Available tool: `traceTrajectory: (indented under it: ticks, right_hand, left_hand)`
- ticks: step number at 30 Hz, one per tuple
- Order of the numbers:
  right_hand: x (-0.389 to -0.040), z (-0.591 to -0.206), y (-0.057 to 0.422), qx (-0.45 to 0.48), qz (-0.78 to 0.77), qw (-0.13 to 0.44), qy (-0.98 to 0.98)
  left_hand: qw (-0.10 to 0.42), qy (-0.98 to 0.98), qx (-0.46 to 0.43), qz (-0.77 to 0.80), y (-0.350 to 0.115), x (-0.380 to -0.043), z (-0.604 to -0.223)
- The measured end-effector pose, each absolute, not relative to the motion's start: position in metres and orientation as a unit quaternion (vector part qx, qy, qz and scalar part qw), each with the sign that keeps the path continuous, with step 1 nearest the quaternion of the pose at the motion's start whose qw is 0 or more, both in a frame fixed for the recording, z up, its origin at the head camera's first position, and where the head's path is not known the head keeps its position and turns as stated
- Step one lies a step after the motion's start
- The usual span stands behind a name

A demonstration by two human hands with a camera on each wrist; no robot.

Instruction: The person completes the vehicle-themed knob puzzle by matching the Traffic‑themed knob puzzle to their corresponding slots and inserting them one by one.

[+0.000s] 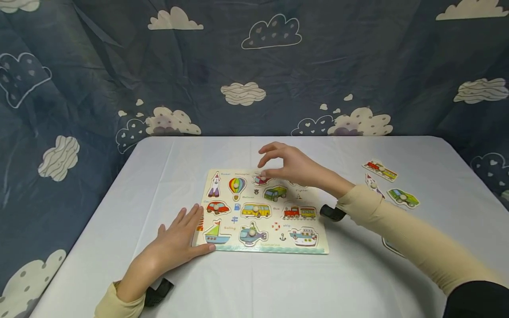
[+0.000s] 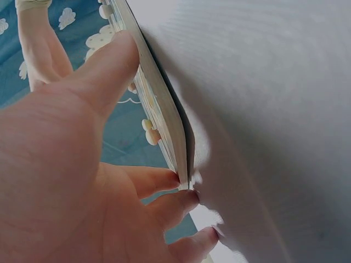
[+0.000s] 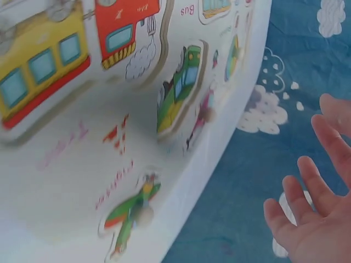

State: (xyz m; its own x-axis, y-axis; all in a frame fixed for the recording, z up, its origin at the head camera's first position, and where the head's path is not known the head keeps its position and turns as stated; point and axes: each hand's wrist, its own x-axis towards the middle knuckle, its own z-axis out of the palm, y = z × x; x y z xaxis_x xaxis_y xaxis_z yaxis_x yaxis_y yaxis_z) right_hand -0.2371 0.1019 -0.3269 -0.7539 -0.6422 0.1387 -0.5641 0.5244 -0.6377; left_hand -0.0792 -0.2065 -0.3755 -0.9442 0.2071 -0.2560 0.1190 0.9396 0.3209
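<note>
A wooden peg puzzle board point(image 1: 274, 248) with printed vehicles lies flat on the table. My left hand point(image 1: 171, 245) rests at its left edge, fingers extended and thumb over the front left corner; the left wrist view shows the thumb point(image 2: 118, 60) on the board's edge. Over the board's far edge is my right hand point(image 1: 292, 165), fingers bent loosely and apart, holding nothing. Its thumb appears close to the helicopter piece point(image 1: 260, 179) in the head view, but the right wrist view shows the helicopter point(image 3: 200, 121) with its knob untouched. A fighter plane piece point(image 3: 129, 213) sits nearby in the board.
To the right lie a loose train piece point(image 1: 379, 170), a rocket piece point(image 1: 374, 184) and a green truck piece point(image 1: 403, 198). Another piece point(image 1: 391, 248) is mostly hidden under the right forearm. A cloud-patterned dark cloth point(image 1: 270, 66) hangs behind the white table point(image 1: 278, 287).
</note>
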Motion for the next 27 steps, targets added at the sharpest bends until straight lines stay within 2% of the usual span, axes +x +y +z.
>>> traceTrajectory:
  ticks: [27]
  right_hand:
    - [-0.217, -0.304, 0.207, -0.256, -0.314, 0.004, 0.914]
  left_hand:
    - [0.145, 0.974, 0.084, 0.15, -0.205, -0.078, -0.374]
